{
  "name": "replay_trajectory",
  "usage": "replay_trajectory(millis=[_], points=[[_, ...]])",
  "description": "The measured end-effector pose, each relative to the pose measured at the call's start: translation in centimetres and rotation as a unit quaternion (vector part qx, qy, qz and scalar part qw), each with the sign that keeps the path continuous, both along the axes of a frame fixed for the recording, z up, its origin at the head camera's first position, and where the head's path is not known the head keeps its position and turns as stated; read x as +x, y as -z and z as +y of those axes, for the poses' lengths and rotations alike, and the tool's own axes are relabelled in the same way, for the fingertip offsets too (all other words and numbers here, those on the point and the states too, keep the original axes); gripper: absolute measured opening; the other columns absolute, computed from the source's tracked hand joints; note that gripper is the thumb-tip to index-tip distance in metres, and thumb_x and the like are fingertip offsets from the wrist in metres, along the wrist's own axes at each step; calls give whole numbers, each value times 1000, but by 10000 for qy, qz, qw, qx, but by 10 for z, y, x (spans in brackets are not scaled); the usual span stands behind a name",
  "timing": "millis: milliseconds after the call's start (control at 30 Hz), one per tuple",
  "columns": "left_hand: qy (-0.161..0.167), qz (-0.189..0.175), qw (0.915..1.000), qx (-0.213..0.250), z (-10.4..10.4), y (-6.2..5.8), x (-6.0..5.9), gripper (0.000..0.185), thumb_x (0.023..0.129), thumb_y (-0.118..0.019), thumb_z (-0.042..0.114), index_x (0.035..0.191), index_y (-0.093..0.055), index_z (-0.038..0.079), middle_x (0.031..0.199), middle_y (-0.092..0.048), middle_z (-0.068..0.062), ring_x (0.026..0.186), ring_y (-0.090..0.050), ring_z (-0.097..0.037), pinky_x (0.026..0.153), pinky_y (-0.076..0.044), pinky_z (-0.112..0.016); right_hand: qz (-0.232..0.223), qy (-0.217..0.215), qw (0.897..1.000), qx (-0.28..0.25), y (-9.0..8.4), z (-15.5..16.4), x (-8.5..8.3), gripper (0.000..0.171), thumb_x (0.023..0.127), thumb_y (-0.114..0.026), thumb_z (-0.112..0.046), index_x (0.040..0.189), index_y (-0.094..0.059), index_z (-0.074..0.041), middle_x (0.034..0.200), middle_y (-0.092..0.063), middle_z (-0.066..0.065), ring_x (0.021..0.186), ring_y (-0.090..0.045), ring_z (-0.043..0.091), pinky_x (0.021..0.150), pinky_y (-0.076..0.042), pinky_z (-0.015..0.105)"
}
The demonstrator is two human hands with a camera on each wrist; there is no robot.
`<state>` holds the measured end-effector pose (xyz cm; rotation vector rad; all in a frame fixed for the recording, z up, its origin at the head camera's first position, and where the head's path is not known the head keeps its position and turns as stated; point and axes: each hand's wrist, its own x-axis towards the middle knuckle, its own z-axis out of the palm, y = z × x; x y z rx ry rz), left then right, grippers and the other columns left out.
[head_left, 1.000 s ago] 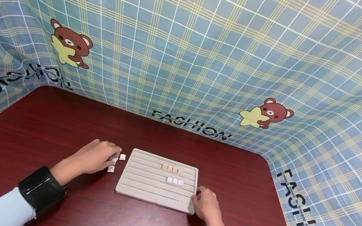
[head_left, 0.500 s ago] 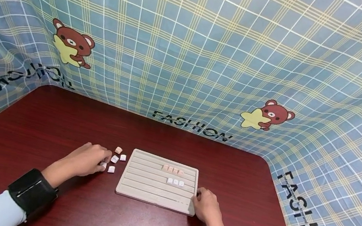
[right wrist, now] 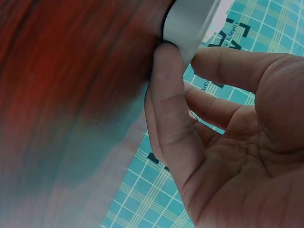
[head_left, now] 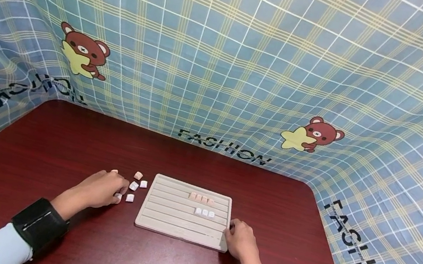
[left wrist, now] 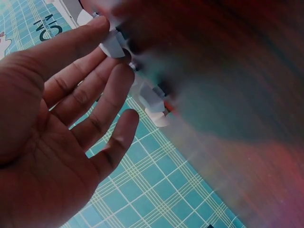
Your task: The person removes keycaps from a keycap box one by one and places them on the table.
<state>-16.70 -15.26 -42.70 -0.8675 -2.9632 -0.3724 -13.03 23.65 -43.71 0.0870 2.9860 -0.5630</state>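
My left hand [head_left: 101, 189] is over the table left of the board, its thumb and fingertips about a white keycap [head_left: 117, 197]. In the left wrist view that white keycap [left wrist: 112, 46] shows between the thumb and fingers. Close by lie three white keycaps [head_left: 134, 186] and a peach keycap [head_left: 138, 175]; another peach keycap [head_left: 114, 171] peeks out behind the knuckles. My right hand [head_left: 242, 240] grips the right edge of the beige grooved board [head_left: 167, 215]. Thumb and forefinger pinch the board's rim [right wrist: 187, 26] in the right wrist view.
On the board, a short row of peach keycaps [head_left: 201, 198] sits in an upper groove, with three white keycaps [head_left: 204, 213] in a groove below. The dark red table [head_left: 90, 242] meets a plaid cloth [head_left: 208, 56] at the back and sides.
My left hand has drawn back left from the loose keycaps, uncovering several of them. The white keycap at its thumb has shifted slightly toward me. My right hand keeps its grip on the board.
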Motion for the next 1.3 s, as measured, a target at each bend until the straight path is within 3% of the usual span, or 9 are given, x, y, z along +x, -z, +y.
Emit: replay_trajectory(millis=[300, 467, 633, 833, 1067, 1300], points=[[-116, -50, 9999, -63, 1, -4, 0, 20, 74, -83, 14, 80, -64, 14, 80, -64, 1, 68, -52, -10, 59, -44, -28, -33, -16, 10000, -61, -1, 1, 1, 25, 92, -63, -14, 112, -64, 2, 83, -55, 6, 72, -52, 17, 66, -44, 35], [-63, 92, 9999, 118, 9, -11, -2, 18, 76, -82, 17, 81, -65, 14, 79, -63, 0, 63, -50, -7, 57, -42, -27, -1, -49, 10000, 18, 0, 3, 1, 25, 92, -63, -14, 111, -64, 2, 82, -55, 5, 73, -52, 17, 66, -45, 36], [98, 300, 9991, 269, 27, -18, -6, 14, 81, -77, 19, 82, -65, 13, 76, -63, 1, 60, -47, -5, 55, -39, -25, 29, -69, 10000, 36, -1, 3, 1, 25, 92, -63, -15, 111, -64, 2, 82, -55, 6, 74, -52, 18, 68, -45, 37], [249, 129, 9994, 213, 53, -21, -14, 15, 85, -75, 23, 81, -64, 14, 71, -57, 3, 58, -42, -6, 54, -35, -24, -70, -118, 9998, -108, 0, 1, 1, 26, 93, -62, -15, 113, -64, 2, 85, -56, 6, 75, -53, 17, 67, -45, 36], [500, 87, 9985, 205, 80, -18, -25, 16, 86, -74, 25, 93, -69, 12, 90, -68, -3, 71, -58, -12, 61, -46, -28, -81, -113, 9997, -176, 1, 2, 1, 26, 94, -61, -15, 114, -63, 1, 84, -55, 5, 73, -52, 17, 66, -45, 35], [662, 136, 9975, 205, 103, -21, -28, 18, 86, -73, 25, 96, -71, 10, 91, -68, -4, 80, -65, -19, 65, -51, -33, -30, -126, 9998, -175, 2, 3, 1, 25, 93, -62, -15, 112, -64, 1, 83, -55, 4, 72, -52, 16, 66, -44, 35]])
